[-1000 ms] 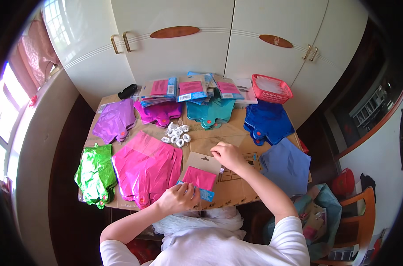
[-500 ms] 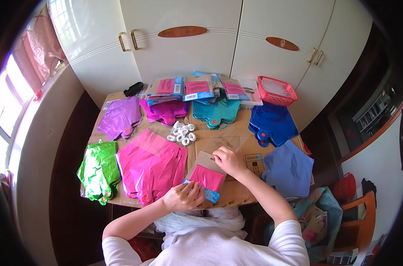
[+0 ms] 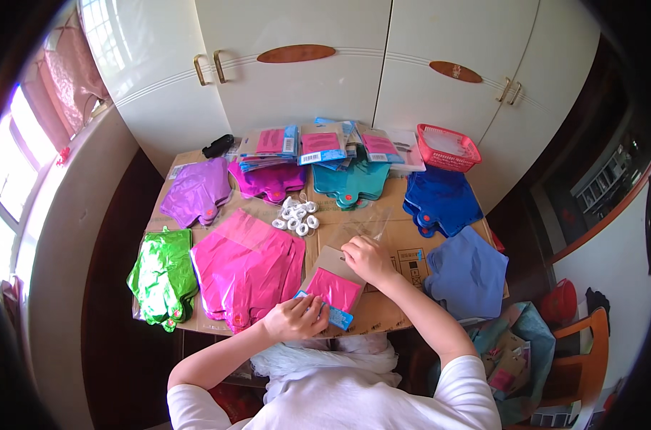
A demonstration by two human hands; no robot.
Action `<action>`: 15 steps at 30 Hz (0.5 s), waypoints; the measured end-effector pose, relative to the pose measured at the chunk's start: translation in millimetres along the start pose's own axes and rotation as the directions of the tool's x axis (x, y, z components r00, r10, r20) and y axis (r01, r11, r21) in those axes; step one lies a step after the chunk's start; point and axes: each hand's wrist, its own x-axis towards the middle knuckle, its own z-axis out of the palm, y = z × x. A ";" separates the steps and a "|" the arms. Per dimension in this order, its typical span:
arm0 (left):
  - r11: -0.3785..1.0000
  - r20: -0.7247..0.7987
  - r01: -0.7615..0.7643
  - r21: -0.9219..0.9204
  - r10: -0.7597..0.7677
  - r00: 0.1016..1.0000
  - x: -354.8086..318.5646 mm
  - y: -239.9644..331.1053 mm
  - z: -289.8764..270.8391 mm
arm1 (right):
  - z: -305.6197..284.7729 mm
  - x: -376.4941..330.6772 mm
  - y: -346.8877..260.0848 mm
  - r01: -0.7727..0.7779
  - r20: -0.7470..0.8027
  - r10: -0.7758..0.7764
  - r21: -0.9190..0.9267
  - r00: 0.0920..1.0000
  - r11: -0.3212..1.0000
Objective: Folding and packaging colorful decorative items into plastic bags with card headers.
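At the table's near edge lies a flat packet [image 3: 334, 287] with a tan card back, a pink foil panel and a blue strip at its lower end. My left hand [image 3: 297, 318] is closed on the lower left corner, its fingers over the blue strip. The closed fingers of my right hand [image 3: 369, 259] pinch the packet's top end, where clear plastic film [image 3: 372, 222] spreads out beyond them. Just left of the packet is a stack of large pink foil sheets [image 3: 246, 269]. Tied white ribbon coils [image 3: 295, 215] sit beyond it.
Foil stacks in green [image 3: 160, 276], lilac [image 3: 195, 188], teal [image 3: 350, 180], dark blue [image 3: 441, 201] and pale blue [image 3: 467, 276] ring the cardboard-covered table. Finished-looking packets [image 3: 268, 149] pile at the back beside a red basket [image 3: 448, 159]. A bag [image 3: 515, 358] holding similar packets rests by a wooden chair [image 3: 583, 358].
My right hand has shifted very slightly at the packet's top end. The whole view has moved a little; both hands keep their hold.
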 end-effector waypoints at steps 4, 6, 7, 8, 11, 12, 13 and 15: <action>1.000 -0.018 0.005 0.005 -0.005 1.000 1.4 1.0 -3.1 | 1.9 0.7 2.1 -0.019 -0.009 0.019 -0.037 1.000 0.999; 1.000 -0.005 -0.011 0.025 0.011 1.000 0.8 -1.6 -1.8 | 3.6 2.9 1.9 -0.009 -0.010 0.009 -0.032 1.000 0.999; 1.000 -0.009 -0.008 0.022 0.008 1.000 0.8 -1.7 -1.4 | 4.2 4.4 1.2 0.002 -0.009 -0.002 -0.025 1.000 1.000; 1.000 -0.013 -0.005 0.020 0.006 1.000 0.8 -1.4 -1.1 | 4.8 6.1 0.5 0.014 -0.008 -0.014 -0.018 1.000 1.000; 1.000 -0.024 -0.002 -0.009 0.001 1.000 1.3 -1.6 -0.2 | 9.4 12.0 -0.8 0.038 0.023 -0.037 -0.024 0.999 0.999; 1.000 -0.029 0.000 -0.019 0.000 1.000 1.3 -2.4 0.1 | 9.3 13.9 -1.0 0.044 0.023 -0.043 -0.015 0.999 0.999; 1.000 -0.026 0.000 -0.016 0.000 1.000 0.6 -2.9 0.5 | 8.8 15.6 -1.4 0.049 0.023 -0.049 -0.006 0.999 0.999; 1.000 -0.022 0.001 -0.012 -0.001 1.000 -0.6 -3.2 1.5 | 7.6 17.4 -0.8 0.059 0.023 -0.059 -0.022 0.998 0.998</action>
